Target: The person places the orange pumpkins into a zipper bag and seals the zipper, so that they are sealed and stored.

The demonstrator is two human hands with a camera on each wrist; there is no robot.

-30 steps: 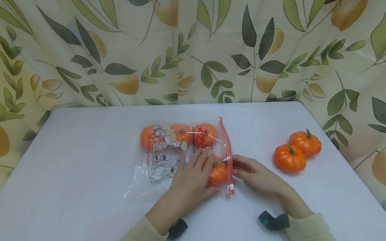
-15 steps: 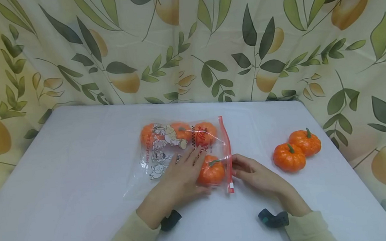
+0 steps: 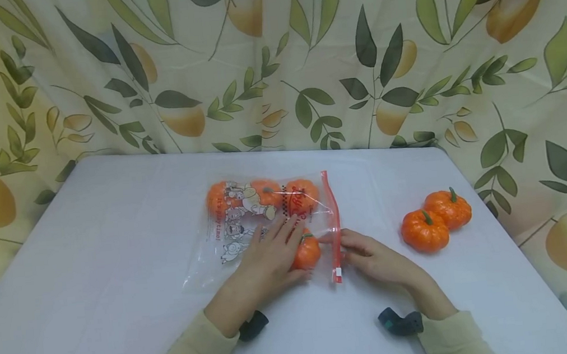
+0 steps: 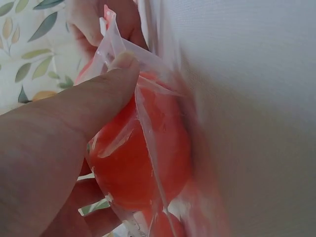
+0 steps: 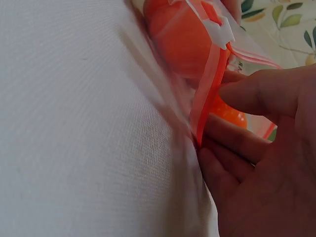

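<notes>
A clear printed zip bag [image 3: 200,268] with a red zip strip [image 3: 332,212] lies flat on the table, its zip side to the right. Several small orange pumpkins are inside, mostly in a back row. One pumpkin [image 3: 307,252] sits near the mouth, partly covered by my left hand [image 3: 265,260]. That hand rests over the bag with fingers fairly straight, its thumb [image 4: 111,89] on the film at the pumpkin's near side. My right hand [image 3: 379,261] is at the zip edge. Its index finger reaches past the strip toward the pumpkin; other fingers [image 5: 232,136] touch the strip.
Two more orange pumpkins [image 3: 425,232] with green stems stand together on the white table [image 3: 117,242], right of the right hand. A curtain [image 3: 274,65] with a leaf and fruit print hangs behind the table. Each wrist wears a dark camera [image 3: 401,322].
The front pumpkin has moved left inside the bag, away from the zip strip. My left hand has shifted slightly left; the right index finger now reaches inside the mouth.
</notes>
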